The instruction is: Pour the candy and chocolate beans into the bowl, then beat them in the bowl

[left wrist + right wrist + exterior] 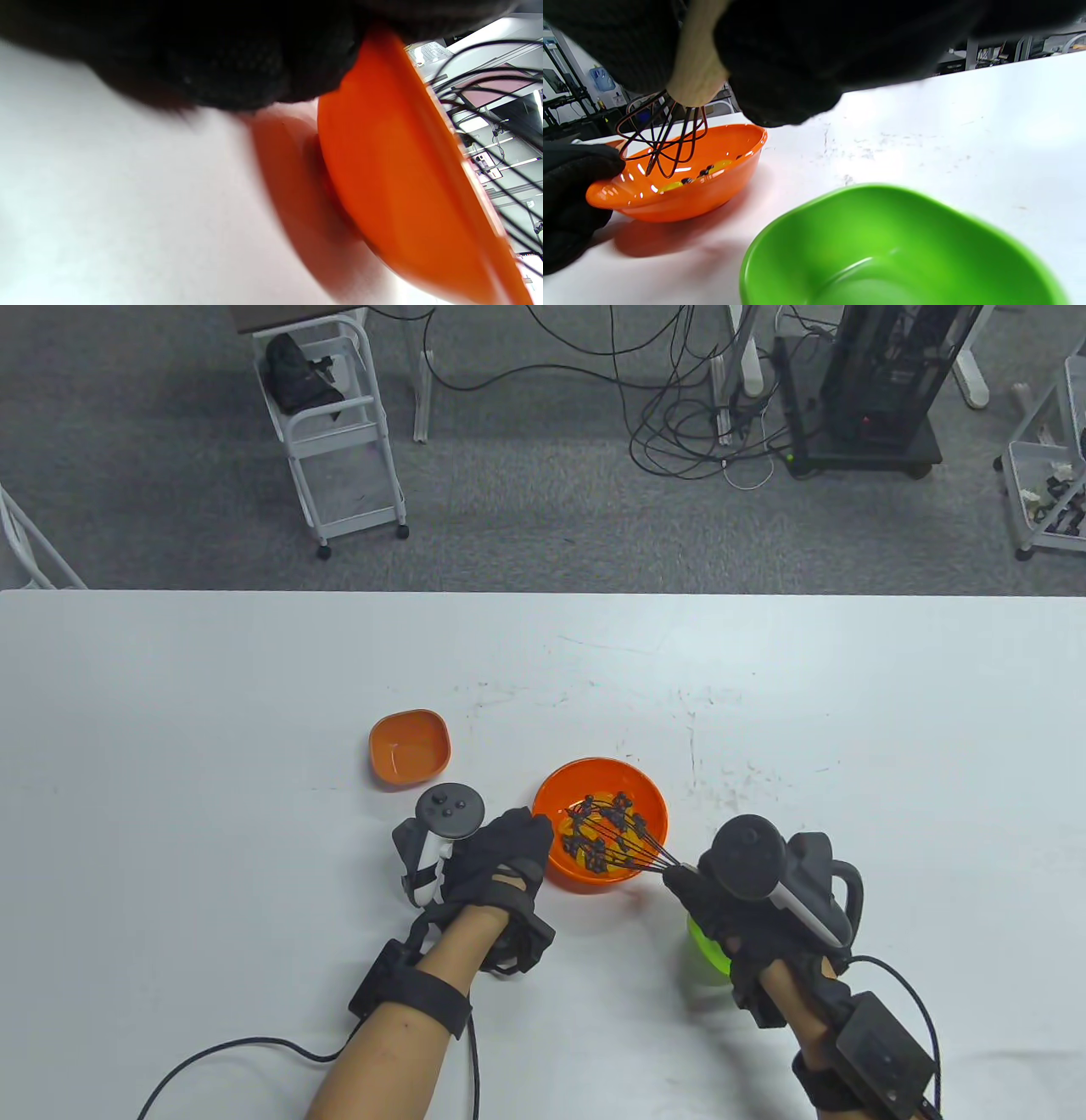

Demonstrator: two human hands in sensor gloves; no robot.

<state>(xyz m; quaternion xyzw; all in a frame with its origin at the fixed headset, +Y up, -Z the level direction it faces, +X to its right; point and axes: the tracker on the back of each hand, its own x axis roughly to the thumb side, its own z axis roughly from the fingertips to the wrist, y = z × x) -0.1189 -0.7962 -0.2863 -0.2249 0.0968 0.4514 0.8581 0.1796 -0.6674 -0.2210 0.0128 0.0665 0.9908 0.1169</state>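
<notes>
A round orange bowl (649, 802) (394, 178) (712, 192) stands on the white table with yellow candy (670, 185) and dark chocolate beans (704, 172) inside. My left hand (501, 857) (568, 199) grips the bowl's left rim. My right hand (730, 899) holds a whisk by its pale handle (691, 72). The whisk's dark wire head (607, 836) (664, 135) reaches down into the bowl, over the sweets.
A small orange square dish (410, 746) sits up and left of the bowl. A green dish (706, 952) (882, 250) lies under my right hand, close to the bowl. Carts and cables stand on the floor beyond the table's far edge.
</notes>
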